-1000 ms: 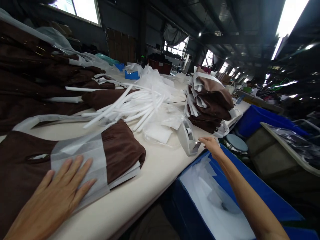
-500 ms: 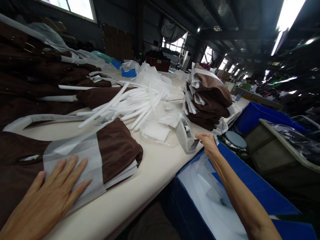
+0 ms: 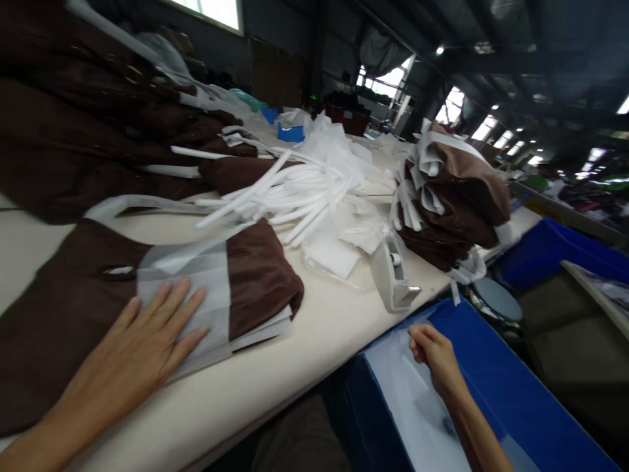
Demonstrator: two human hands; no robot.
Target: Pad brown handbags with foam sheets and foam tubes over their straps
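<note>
My left hand point(image 3: 147, 334) lies flat with fingers spread on a translucent white paper band point(image 3: 219, 314). The band wraps a soft brown bag point(image 3: 263, 275), whose long strap point(image 3: 125, 203) is covered in white wrapping. My right hand point(image 3: 435, 351) is pinched above the open blue bin, apart from the table. A short piece of clear tape seems to be between its fingertips, though it is hard to make out. Up and to the left of that hand, a grey tape dispenser point(image 3: 393, 278) stands near the table edge, its metal cutter facing me.
White foam tubes point(image 3: 299, 196) and clear plastic wrap point(image 3: 339, 255) lie mid-table. More brown bags are heaped at left point(image 3: 122, 137) and stacked at right point(image 3: 457, 196). Below the edge, the blue bin point(image 3: 511, 367) holds white sheets. A round stool point(image 3: 496, 300) stands beyond it.
My right hand has left the dispenser's cutter and come down toward me, over the blue bin. My left hand stays flat on the paper band. The view has turned left.
</note>
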